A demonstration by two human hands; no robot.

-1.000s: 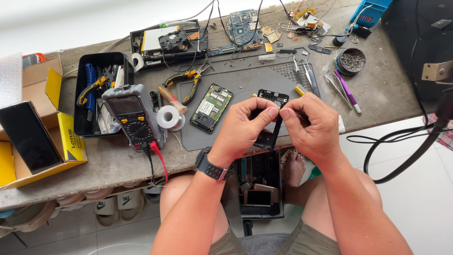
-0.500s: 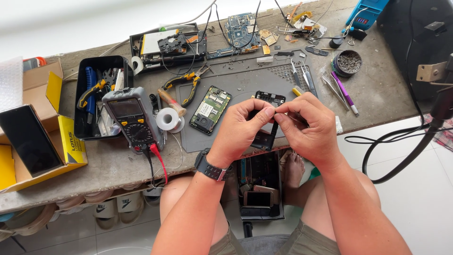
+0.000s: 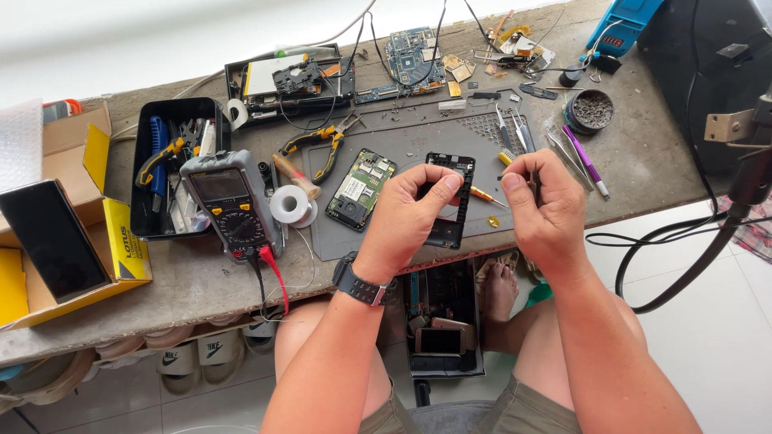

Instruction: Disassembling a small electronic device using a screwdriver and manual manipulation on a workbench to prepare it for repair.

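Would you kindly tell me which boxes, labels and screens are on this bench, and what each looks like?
Cardboard box: far left, open, yellow and brown.
Dark phone: flat black slab lying in that box, screen off.
Multimeter: left of the grey mat, grey case, blank display, round dial.
Blue device: top right, small dark label.
Bubble wrap: far left, clear.

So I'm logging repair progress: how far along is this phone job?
Done: the phone is apart, its green board lying bare on the grey mat. In hand: the left hand holds the black frame; the right hand hovers beside it, fingers pinched, whatever they grip too small to tell. Left: board and frame are not yet rejoined.
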